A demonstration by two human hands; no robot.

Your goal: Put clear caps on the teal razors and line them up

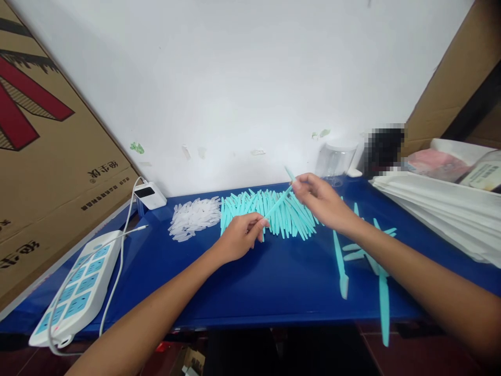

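One cardboard box [58, 120], nine to ten o'clock from mid-view, printed with red shapes and dark lettering; contents hidden. One white power strip [78, 284] with blue socket faces, eight o'clock; white cable [118, 271] alongside. One small white device [151, 196] with a dark screen, nine o'clock. One small carton [192, 359] below the table edge, seven o'clock, a white object at its mouth. One heap of whitish translucent pieces [194, 218], eight o'clock, on the blue table [274, 292].

Left hand [245, 234], six o'clock: thumb and fingers pinched together on the lower end of a teal stick [278, 202], which slants up toward one o'clock above a broad teal pile [291, 216]. Right hand [318, 199], three o'clock: fingers curled in, pinching a teal tip [289, 173] that points toward eleven; whether it belongs to the same stick cannot be told.

One see-through jar [337, 159], pale lid, between two and three o'clock. Several loose teal sticks [340, 269], four o'clock. One white tray stack [430, 209], three o'clock, pink packet [438, 163] and labelled packet [485, 172] at its top.
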